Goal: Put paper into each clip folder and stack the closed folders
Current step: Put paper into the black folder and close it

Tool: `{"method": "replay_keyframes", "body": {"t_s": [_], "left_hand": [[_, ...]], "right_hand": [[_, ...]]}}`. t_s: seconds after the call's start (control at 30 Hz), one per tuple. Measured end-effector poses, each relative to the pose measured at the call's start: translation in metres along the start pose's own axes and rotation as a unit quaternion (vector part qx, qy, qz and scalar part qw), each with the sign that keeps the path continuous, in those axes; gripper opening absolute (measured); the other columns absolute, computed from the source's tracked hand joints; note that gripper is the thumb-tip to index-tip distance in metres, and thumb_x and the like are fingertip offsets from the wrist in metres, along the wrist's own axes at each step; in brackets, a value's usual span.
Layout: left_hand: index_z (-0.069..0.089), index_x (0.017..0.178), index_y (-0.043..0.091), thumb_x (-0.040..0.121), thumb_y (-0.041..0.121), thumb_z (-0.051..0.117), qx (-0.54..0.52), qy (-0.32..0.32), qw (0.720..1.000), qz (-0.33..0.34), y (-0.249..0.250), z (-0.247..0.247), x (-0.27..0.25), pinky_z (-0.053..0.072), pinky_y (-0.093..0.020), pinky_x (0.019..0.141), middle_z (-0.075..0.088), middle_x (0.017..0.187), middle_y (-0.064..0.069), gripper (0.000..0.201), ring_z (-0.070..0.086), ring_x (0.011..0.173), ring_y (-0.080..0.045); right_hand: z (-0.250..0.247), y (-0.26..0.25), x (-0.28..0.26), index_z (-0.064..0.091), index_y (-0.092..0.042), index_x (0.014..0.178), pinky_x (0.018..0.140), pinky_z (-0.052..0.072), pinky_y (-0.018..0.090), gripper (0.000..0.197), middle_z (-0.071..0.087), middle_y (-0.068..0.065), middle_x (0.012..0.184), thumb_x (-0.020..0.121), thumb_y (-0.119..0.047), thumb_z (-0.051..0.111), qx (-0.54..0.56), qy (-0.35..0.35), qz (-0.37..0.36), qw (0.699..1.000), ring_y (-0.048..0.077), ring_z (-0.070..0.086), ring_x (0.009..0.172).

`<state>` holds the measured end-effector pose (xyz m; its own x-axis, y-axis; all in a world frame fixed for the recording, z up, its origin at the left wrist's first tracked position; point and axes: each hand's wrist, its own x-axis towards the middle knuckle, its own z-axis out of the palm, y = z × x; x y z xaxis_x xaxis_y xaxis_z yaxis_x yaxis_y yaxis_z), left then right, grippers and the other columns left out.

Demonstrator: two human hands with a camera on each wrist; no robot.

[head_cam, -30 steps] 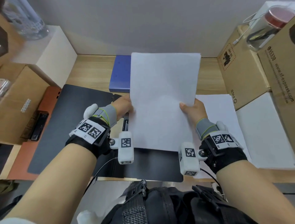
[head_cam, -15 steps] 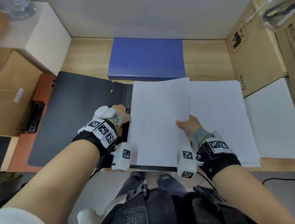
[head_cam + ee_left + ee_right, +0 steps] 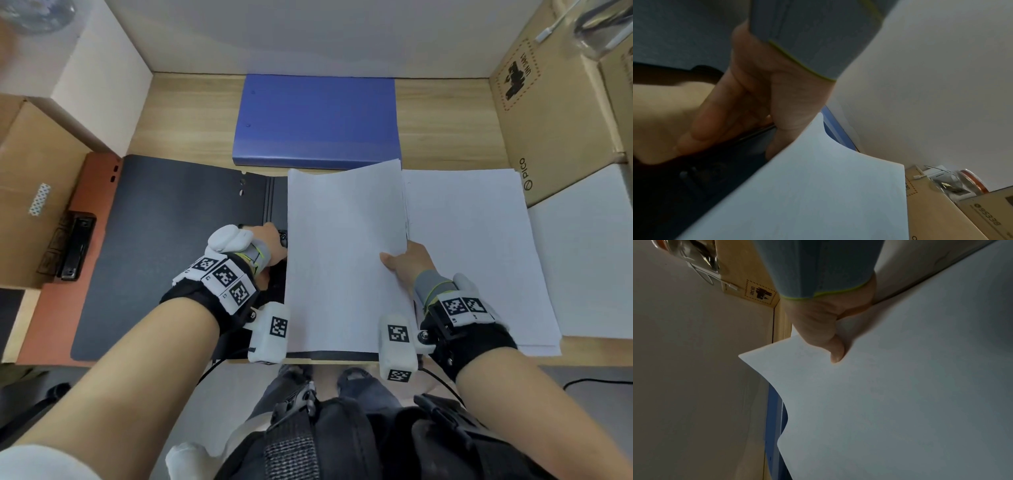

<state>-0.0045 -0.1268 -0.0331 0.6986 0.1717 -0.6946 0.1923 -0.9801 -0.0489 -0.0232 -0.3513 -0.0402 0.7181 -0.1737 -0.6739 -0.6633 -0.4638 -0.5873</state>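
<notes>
My right hand point(image 3: 407, 263) is pinching the white paper sheets point(image 3: 342, 260), bowed, over the open black folder point(image 3: 171, 246). My left hand point(image 3: 270, 245), fingers curled, is gripping its clip point(image 3: 283, 236).

Matt white paper point(image 3: 342, 260) over a matt black plastic folder point(image 3: 164, 240), on pale wood-grain desk point(image 3: 191, 113)

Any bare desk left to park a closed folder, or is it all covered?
Bare wood shows left of the blue folder, bounded by the white box; a strip lies between the blue folder and the cardboard box. Crowded in front: open black folder, held paper, loose paper stack.
</notes>
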Motion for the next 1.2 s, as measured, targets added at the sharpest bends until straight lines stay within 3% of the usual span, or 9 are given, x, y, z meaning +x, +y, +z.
{"method": "replay_keyframes", "body": {"t_s": [0.1, 0.2, 0.3, 0.37, 0.6, 0.9, 1.0, 1.1, 1.2], "left_hand": [[0.048, 0.115, 0.000, 0.095, 0.035, 0.046, 0.024, -0.011, 1.000, 0.015, 0.000, 0.000, 0.000, 0.042, -0.031, 0.075, 0.062, 0.110, -0.013, 0.040, 0.059, 0.091, -0.028], [0.045, 0.092, 0.006, 0.097, 0.034, 0.043, 0.017, -0.033, 0.999, 0.026, -0.005, -0.004, 0.001, 0.039, -0.028, 0.067, 0.053, 0.082, -0.007, 0.029, 0.052, 0.077, -0.024], [0.041, 0.123, -0.002, 0.098, 0.032, 0.042, -0.036, -0.056, 0.997, 0.034, -0.016, -0.005, 0.005, 0.042, -0.035, 0.082, 0.057, 0.117, -0.017, 0.043, 0.056, 0.109, -0.034], [0.037, 0.129, -0.003, 0.098, 0.029, 0.043, -0.076, -0.058, 0.995, 0.039, -0.021, -0.003, 0.007, 0.045, -0.041, 0.093, 0.053, 0.129, -0.020, 0.046, 0.054, 0.116, -0.036], [0.039, 0.124, -0.003, 0.095, 0.029, 0.050, -0.163, -0.079, 0.983, 0.027, -0.020, -0.002, 0.006, 0.049, -0.046, 0.095, 0.058, 0.122, -0.024, 0.044, 0.060, 0.107, -0.041], [0.041, 0.122, 0.002, 0.092, 0.039, 0.050, -0.091, -0.031, 0.995, -0.001, -0.012, 0.005, 0.005, 0.051, -0.037, 0.084, 0.057, 0.118, -0.018, 0.049, 0.060, 0.097, -0.035], [0.041, 0.123, 0.002, 0.091, 0.042, 0.052, -0.068, -0.003, 0.998, -0.003, -0.010, 0.007, 0.004, 0.046, -0.036, 0.079, 0.057, 0.117, -0.016, 0.052, 0.059, 0.103, -0.034], [0.041, 0.123, 0.002, 0.088, 0.045, 0.055, -0.072, -0.001, 0.997, -0.009, -0.011, 0.009, 0.007, 0.049, -0.038, 0.086, 0.058, 0.118, -0.016, 0.057, 0.060, 0.105, -0.034], [0.043, 0.124, 0.003, 0.084, 0.050, 0.059, -0.111, -0.015, 0.993, -0.027, -0.013, 0.008, 0.006, 0.053, -0.042, 0.090, 0.060, 0.116, -0.017, 0.063, 0.063, 0.102, -0.036]], "right_hand": [[0.000, 0.000, 0.000, 0.054, -0.001, 0.124, 0.094, 0.044, 0.036, 0.035, 0.060, 0.017, 0.124, 0.090, -0.008, 0.055, 0.002, 0.003, -0.001, 1.000, 0.034, 0.057, 0.112], [0.000, -0.001, 0.000, 0.053, 0.000, 0.125, 0.094, 0.043, 0.034, 0.036, 0.059, 0.016, 0.126, 0.090, -0.009, 0.055, 0.001, 0.001, -0.002, 1.000, 0.033, 0.056, 0.114], [-0.001, -0.001, -0.001, 0.054, -0.001, 0.124, 0.095, 0.043, 0.035, 0.035, 0.059, 0.016, 0.126, 0.091, -0.009, 0.055, -0.001, -0.002, -0.001, 1.000, 0.034, 0.056, 0.114], [-0.001, 0.000, -0.001, 0.053, -0.001, 0.125, 0.096, 0.043, 0.036, 0.035, 0.059, 0.017, 0.126, 0.091, -0.009, 0.055, -0.004, -0.001, -0.003, 1.000, 0.034, 0.056, 0.114], [0.007, -0.002, -0.004, 0.053, 0.000, 0.125, 0.097, 0.042, 0.035, 0.036, 0.059, 0.016, 0.126, 0.091, -0.011, 0.055, -0.026, -0.010, -0.008, 1.000, 0.034, 0.055, 0.116], [0.011, -0.002, -0.001, 0.053, -0.003, 0.126, 0.096, 0.042, 0.034, 0.037, 0.059, 0.015, 0.127, 0.090, -0.014, 0.056, -0.034, -0.011, 0.002, 0.999, 0.033, 0.055, 0.116], [0.009, -0.003, 0.000, 0.048, -0.001, 0.129, 0.097, 0.041, 0.033, 0.041, 0.056, 0.014, 0.129, 0.090, -0.015, 0.056, -0.035, -0.018, 0.011, 0.999, 0.033, 0.053, 0.119], [0.005, -0.006, 0.000, 0.041, -0.006, 0.135, 0.102, 0.042, 0.037, 0.052, 0.053, 0.012, 0.134, 0.087, -0.014, 0.061, -0.012, -0.019, 0.012, 1.000, 0.032, 0.052, 0.121], [0.001, -0.013, 0.000, 0.030, -0.010, 0.140, 0.091, 0.043, 0.031, 0.063, 0.051, 0.010, 0.134, 0.085, -0.011, 0.061, 0.025, 0.015, -0.001, 1.000, 0.031, 0.053, 0.118]]}}
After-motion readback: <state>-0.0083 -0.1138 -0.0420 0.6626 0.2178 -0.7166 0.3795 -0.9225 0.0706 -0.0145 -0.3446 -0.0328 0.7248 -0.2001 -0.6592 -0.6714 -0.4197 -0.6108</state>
